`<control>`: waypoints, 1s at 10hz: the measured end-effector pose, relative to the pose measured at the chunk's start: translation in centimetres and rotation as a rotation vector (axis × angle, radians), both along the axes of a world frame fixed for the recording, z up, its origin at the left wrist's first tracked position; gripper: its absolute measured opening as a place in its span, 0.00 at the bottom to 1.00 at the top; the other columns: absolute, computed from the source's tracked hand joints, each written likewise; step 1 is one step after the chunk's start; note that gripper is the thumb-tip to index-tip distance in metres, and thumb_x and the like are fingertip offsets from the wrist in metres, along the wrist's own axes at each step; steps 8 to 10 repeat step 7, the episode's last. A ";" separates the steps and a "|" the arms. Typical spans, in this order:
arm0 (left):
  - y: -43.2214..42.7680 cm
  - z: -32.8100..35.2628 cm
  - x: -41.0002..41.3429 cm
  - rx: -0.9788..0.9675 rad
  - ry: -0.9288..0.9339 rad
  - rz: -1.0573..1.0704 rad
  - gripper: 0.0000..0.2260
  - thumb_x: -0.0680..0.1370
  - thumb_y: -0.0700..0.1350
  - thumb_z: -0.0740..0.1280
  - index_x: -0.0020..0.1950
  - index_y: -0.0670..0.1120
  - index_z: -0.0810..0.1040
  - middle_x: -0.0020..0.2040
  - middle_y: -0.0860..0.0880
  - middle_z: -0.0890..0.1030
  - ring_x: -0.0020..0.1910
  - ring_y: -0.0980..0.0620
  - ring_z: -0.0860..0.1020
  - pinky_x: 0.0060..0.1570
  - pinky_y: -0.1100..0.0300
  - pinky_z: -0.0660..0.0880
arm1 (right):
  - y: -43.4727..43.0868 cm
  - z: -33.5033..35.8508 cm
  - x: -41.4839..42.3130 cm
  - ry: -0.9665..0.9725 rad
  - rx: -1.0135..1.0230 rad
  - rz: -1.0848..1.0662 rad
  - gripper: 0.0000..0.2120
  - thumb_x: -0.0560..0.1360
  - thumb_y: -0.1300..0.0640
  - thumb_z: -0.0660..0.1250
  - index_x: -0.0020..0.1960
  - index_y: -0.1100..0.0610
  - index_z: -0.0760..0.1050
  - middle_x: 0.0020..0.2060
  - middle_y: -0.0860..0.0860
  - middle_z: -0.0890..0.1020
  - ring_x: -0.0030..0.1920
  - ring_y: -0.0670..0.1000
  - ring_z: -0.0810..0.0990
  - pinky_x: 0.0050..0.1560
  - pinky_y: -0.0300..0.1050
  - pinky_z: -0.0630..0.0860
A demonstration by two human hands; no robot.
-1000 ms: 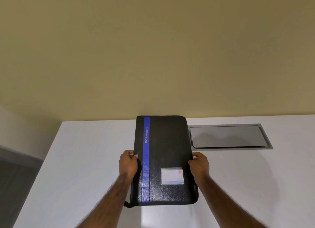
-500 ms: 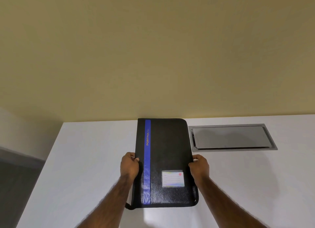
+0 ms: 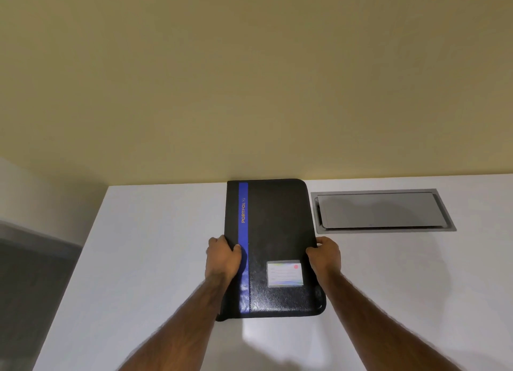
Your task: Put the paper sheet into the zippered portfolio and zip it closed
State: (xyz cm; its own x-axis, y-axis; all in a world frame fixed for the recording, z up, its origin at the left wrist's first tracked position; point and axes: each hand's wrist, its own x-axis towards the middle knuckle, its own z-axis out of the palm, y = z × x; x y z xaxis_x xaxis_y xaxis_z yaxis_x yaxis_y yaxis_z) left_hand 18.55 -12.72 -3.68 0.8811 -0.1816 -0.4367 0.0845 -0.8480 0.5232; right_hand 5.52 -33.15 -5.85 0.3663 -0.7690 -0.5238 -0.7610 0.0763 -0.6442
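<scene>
2 hands grip the closed portfolio point(image 3: 274, 248) flat on the worktop point(image 3: 155, 259), left hand point(image 3: 222, 259) on its spine edge, right hand point(image 3: 324, 255) opposite; no paper sheet shows, so unzipping likely comes next.

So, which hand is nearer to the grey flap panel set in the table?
The right hand. It grips the portfolio at its right edge, just below the grey flap panel; the left hand grips the opposite edge, farther away.
</scene>
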 end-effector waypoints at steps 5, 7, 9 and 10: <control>2.7 -3.8 -5.6 0.294 -0.297 -0.617 0.31 0.83 0.61 0.46 0.81 0.52 0.37 0.81 0.49 0.34 0.81 0.44 0.38 0.78 0.49 0.43 | 5.8 -1.5 -1.9 0.313 -0.525 0.830 0.37 0.78 0.42 0.63 0.80 0.51 0.49 0.81 0.54 0.49 0.80 0.59 0.45 0.76 0.60 0.47; 2.1 -2.0 -4.8 0.314 -0.323 -0.610 0.33 0.83 0.64 0.48 0.82 0.53 0.38 0.82 0.47 0.36 0.81 0.44 0.40 0.79 0.48 0.43 | 5.1 -0.5 -1.7 0.276 -0.655 0.803 0.40 0.76 0.38 0.63 0.80 0.52 0.50 0.80 0.56 0.53 0.79 0.60 0.50 0.75 0.62 0.51; 2.1 -2.0 -4.8 0.314 -0.323 -0.610 0.33 0.83 0.64 0.48 0.82 0.53 0.38 0.82 0.47 0.36 0.81 0.44 0.40 0.79 0.48 0.43 | 5.1 -0.5 -1.7 0.276 -0.655 0.803 0.40 0.76 0.38 0.63 0.80 0.52 0.50 0.80 0.56 0.53 0.79 0.60 0.50 0.75 0.62 0.51; 2.1 -2.0 -4.8 0.314 -0.323 -0.610 0.33 0.83 0.64 0.48 0.82 0.53 0.38 0.82 0.47 0.36 0.81 0.44 0.40 0.79 0.48 0.43 | 5.1 -0.5 -1.7 0.276 -0.655 0.803 0.40 0.76 0.38 0.63 0.80 0.52 0.50 0.80 0.56 0.53 0.79 0.60 0.50 0.75 0.62 0.51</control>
